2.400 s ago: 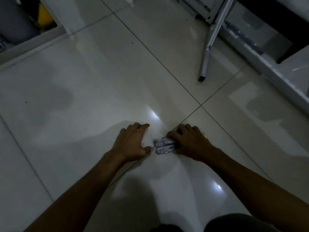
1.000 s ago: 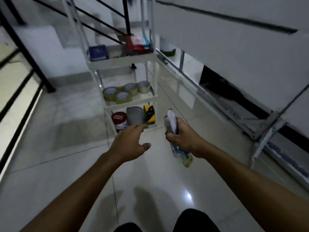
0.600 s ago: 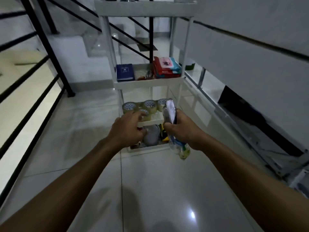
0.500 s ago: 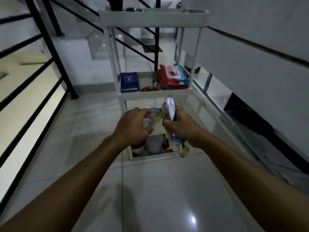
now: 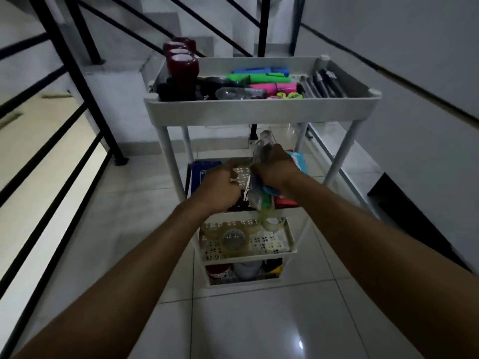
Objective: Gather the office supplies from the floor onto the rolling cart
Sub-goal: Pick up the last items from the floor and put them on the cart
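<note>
- Before the rolling cart [image 5: 259,111], my right hand [image 5: 274,168] grips a clear plastic packet [image 5: 260,193]; light, floppy, slippery.
- Left hand [image 5: 220,186] pinches its edge, steadying.

A glossy pale tiled floor [image 5: 259,330] is seen below, marked by thin grout lines and one small bright glare spot. A black metal stair railing [image 5: 77,81] with slanted bars is set along the left. White steps [image 5: 160,24] are seen behind it. A plain white wall [image 5: 414,60], crossed by a thin dark stripe, is seen at right.
</note>
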